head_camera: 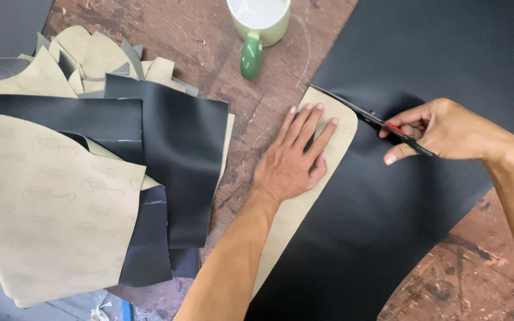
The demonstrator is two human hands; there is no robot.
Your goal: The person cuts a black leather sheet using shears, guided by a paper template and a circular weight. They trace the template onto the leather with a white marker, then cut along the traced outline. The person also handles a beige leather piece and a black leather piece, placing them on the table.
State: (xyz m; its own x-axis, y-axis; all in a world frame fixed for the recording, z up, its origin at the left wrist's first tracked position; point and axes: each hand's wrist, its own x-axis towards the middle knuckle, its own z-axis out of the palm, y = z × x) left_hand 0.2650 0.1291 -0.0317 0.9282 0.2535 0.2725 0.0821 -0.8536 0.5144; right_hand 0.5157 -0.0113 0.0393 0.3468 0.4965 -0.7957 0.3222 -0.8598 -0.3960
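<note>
Scissors (pixel 371 116) are in play, one pair, blades running on a slant from the upper left down toward the lower right, tips aimed up and left along the edge of the tan pattern piece (pixel 304 196). The right hand (pixel 441 129) is curled tight around the handles, fingers through them, a flash of red showing at the grip. The left hand (pixel 295 156) lies flat and spread, palm down, pinning that tan piece where it overlaps the big black sheet (pixel 400 196). The tan piece is long and narrow, its length running from upper right to lower left, rounded at the top end. The black sheet spreads wide under both hands, covering most of the right side of the worn brown desk (pixel 209 41). Off to the left, well apart, sits a loose pile of cut pieces (pixel 90 154), tan and black mixed, too overlapped to count. One green mug (pixel 259 24) stands near the top, handle pointing toward the hands, nothing blocking the blades.
</note>
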